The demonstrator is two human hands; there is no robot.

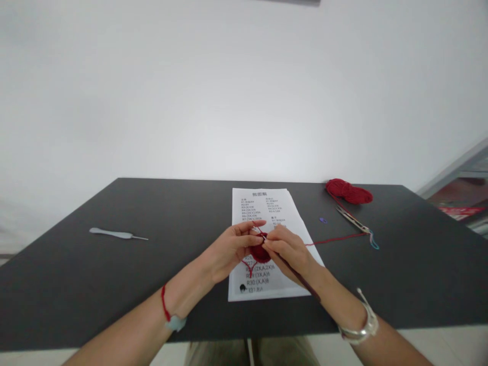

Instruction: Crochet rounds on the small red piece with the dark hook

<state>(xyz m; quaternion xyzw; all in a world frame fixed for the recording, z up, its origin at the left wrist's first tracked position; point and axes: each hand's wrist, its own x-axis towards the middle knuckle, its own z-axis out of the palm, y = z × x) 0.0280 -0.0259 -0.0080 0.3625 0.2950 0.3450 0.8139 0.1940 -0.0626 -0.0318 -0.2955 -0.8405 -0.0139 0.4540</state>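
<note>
Across the dark table (76, 269), we worked just above the printed pattern sheet (263, 208). Our left hand (229, 249) curled closed around a small red crocheted piece (260, 253), while our right hand (287, 251) gripped a dark crochet hook (303, 283), its tip at the stitches. Red yarn (335, 240) ran right of the sheet, toward scissors (353, 219) and a red yarn ball (348, 191).

Your head camera looked forward and down from above the near edge of the dark bench (400, 279). It sat close enough that your left hand (229, 249) and right hand (287, 251) appeared just below the centre of the view. The bench's far edge crossed mid-frame, and a white wall (244, 91) filled the upper half.
</note>
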